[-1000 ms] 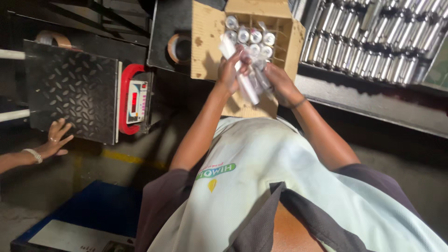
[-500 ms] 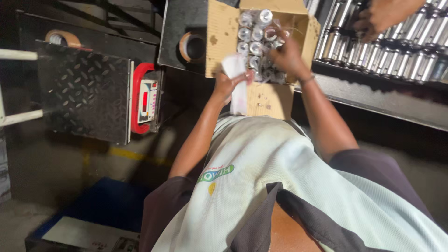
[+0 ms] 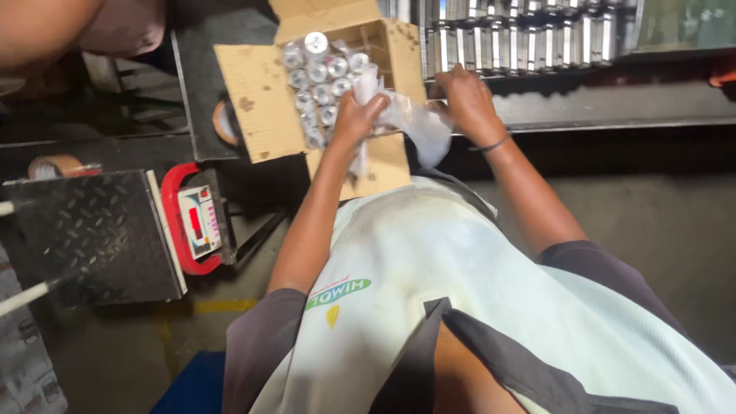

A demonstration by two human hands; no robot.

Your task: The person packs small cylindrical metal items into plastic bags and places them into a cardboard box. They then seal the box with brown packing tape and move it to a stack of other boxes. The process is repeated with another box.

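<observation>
Both the left hand [image 3: 354, 116] and the right hand [image 3: 465, 96] have fingers clamped on the clear plastic liner [image 3: 414, 126] at the cardboard box's [image 3: 261, 100] open near edge, apparently mid-packing, folding it over the metal cans [image 3: 318, 73] likely needing an even pull.

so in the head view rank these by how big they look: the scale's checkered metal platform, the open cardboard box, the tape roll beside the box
1. Black checkered metal scale platform and brown open cardboard box: look alike, and distance from the camera differs, so unranked.
2. Brown tape roll, clearly smallest.
</observation>
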